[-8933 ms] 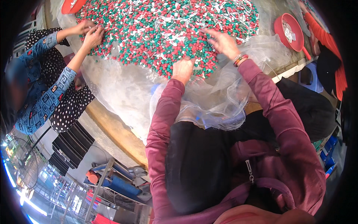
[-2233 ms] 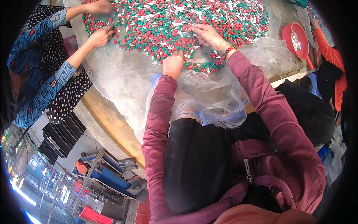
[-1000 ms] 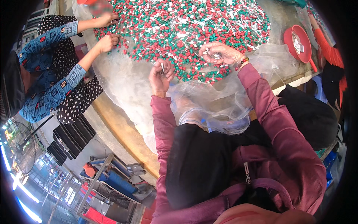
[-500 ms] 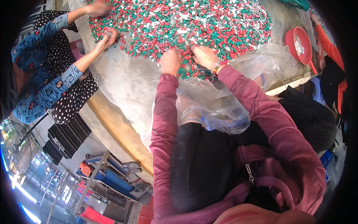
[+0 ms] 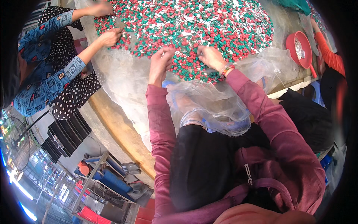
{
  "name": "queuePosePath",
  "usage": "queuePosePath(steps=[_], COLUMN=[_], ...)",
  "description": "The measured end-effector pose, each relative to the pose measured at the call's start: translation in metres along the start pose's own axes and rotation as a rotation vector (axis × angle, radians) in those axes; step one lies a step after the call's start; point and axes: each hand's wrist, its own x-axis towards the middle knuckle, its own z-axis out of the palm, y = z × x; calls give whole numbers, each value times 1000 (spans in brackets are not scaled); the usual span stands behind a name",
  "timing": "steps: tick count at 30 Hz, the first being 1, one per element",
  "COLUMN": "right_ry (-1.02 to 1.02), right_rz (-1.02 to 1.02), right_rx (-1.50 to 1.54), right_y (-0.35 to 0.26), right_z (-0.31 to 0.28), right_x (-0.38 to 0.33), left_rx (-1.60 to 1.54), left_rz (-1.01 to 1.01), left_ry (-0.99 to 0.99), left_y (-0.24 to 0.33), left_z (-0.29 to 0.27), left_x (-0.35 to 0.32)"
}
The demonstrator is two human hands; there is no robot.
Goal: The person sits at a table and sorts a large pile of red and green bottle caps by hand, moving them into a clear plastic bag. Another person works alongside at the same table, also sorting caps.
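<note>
A wide heap of small red, green and white pieces, with thin white strips mixed in, covers the tabletop before me. My left hand is raised at the near left edge of the heap, its thumb and fingers bent together in a pinch. At the heap's near right part, my right hand reaches in, fingers curled down among the pieces. What either hand's fingertips hold is too small to make out. A beaded bracelet circles my right wrist.
Clear plastic sheeting lies under the heap and drapes over my lap. To the left, a co-worker's hands are at the heap's edge. A red pan with white strips sits at the right, near another person's orange sleeve.
My left hand has drawn back to the left, its fingers now more visible. My right hand has shifted slightly right. The co-worker's lower hand has moved further over the heap.
</note>
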Motion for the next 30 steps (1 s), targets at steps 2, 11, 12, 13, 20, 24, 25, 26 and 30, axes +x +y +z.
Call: queuePosePath(steps=[2,11,12,13,20,24,25,26,30], right_ry=[37,32,23,15,-113,-350,-351,-349,-367], right_rz=[189,-47,-65,-79,265,191,150,140,88], right_rx=[246,-266,-286,-308,902,1820,1876,1902,1741], right_y=[-2,10,11,11,24,32,32,30,18], right_z=[-12,10,13,14,-18,-40,-45,-47,-51], right_x=[-3,-5,-2,-1,-3,-14,-16,-18,-15], left_rx=[660,1441,1356,1261,-785,-698,-615,-537,237], left_rz=[31,83,48,14,-29,11,6,-53,-114], left_ry=[58,146,149,148,136,88,71,85,115], left_y=[-8,-42,-40,-37,-14,-1,1,3,-7], left_z=[8,44,41,39,-6,-16,-17,-16,1], left_x=[15,16,12,8,-34,-38,-35,-31,-1])
